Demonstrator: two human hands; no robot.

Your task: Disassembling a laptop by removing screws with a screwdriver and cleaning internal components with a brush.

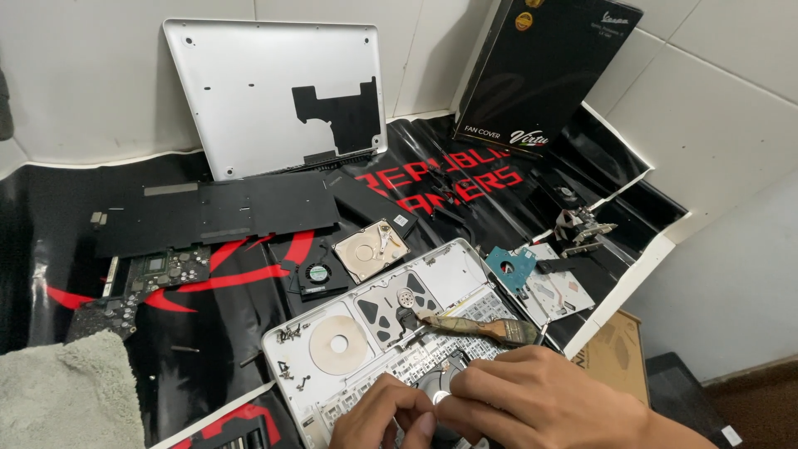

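Both hands over an opened laptop shell

Down at the lower edge of the view, the left hand [384, 416] and the right hand [540, 399] meet over the silver laptop shell [453, 270], which lies open with its inside facing up on the black and red mat [249, 266] covering the counter. The fingers [478, 387] of the right hand are curled closed, and together with the left thumb and forefinger they pinch a small shiny round part [440, 397] just above a dark circular piece in the shell; what that small part is cannot be told. A worn paintbrush [478, 328] rests across the shell just beyond the knuckles, its bristles pointing left. Loose screws [289, 333] sit in the shell's near left corner beside a pale round disc [338, 344].

Further back on the mat lie an opened hard drive [371, 249], a small black fan [317, 273], a green circuit board [158, 270] and a black flat panel [216, 212]. The laptop's silver bottom cover [258, 91] leans against the tiled wall, with a black box [544, 66] to its right. A grey-green towel [66, 391] lies at the near left
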